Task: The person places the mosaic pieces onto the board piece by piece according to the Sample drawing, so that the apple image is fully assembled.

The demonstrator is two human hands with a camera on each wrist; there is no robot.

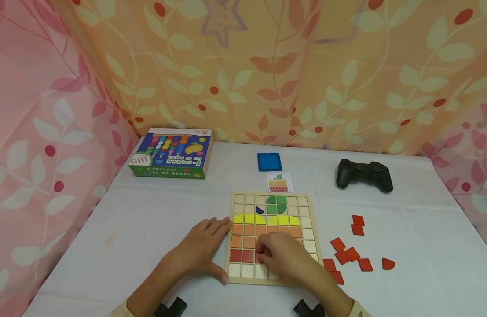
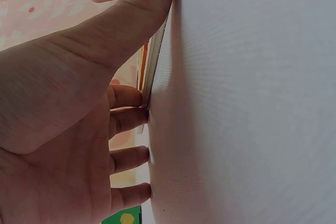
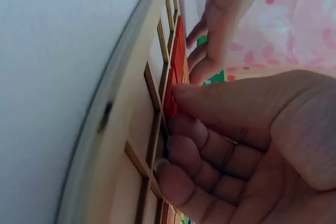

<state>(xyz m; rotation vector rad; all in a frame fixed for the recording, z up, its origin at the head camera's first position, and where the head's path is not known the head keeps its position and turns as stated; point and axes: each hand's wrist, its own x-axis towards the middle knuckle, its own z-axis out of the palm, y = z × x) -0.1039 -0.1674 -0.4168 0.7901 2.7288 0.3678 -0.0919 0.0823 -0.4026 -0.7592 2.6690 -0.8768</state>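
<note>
A wooden grid board lies on the white cloth, its cells partly filled with yellow, orange, red and green tiles and one dark blue piece. My left hand rests along the board's left edge, fingers extended and thumb by the near corner; the left wrist view shows fingertips at the rim. Over the lower middle cells, my right hand pinches a red square tile at the row of red squares. My right fingers partly cover that tile and the cells around it.
Loose red tiles lie right of the board, with a rounded red piece beyond. Behind it are a pattern card and a blue tray. A bead-set box stands back left, a black game controller back right.
</note>
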